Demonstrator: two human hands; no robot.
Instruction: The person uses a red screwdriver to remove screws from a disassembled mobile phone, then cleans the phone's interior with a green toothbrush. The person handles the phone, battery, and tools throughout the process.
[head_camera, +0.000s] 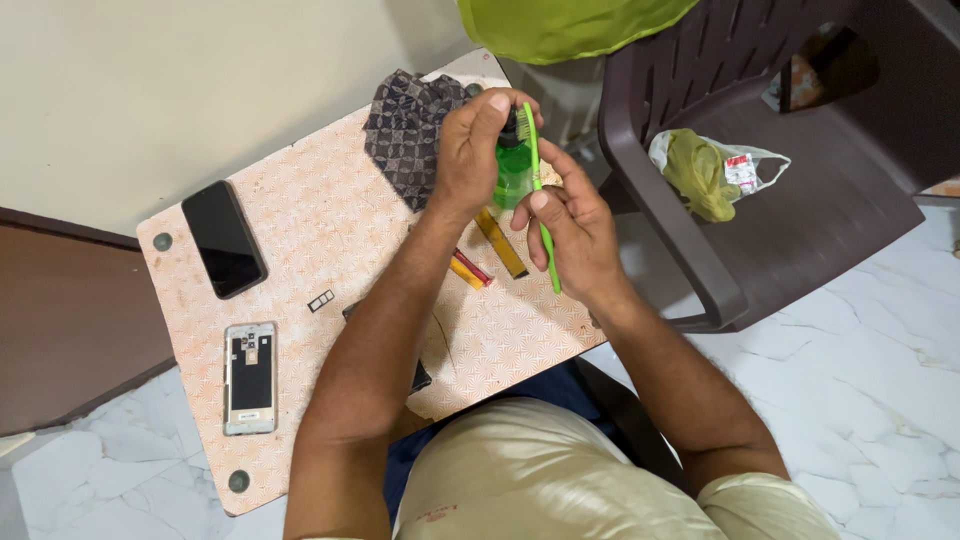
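Hands meet above the far edge of the small patterned orange-and-white desk, and both of yours are busy there. Your left hand has its grip wrapped around the small translucent green plastic bottle, with a fingertip pressed down on its dark cap. Your right hand has its grip pinched on the slim bright green plastic toothbrush, held nearly upright so its head sits just beside the bottle's cap and its handle runs down past your palm. Directly beneath your hands, on the desk, lie a flat yellow-brown strip and a short red-and-yellow tool, close to each other. A crumpled dark cloth with a pale geometric print rests at the far corner, partly behind your left hand. Well to the left lies a black smartphone with its dark screen up, and nearer you a phone body with its back cover off and its insides showing. Between them and your left forearm sits a tiny dark card tray. To your right stands a dark brown plastic chair with a clear bag holding something yellow-green on its seat.
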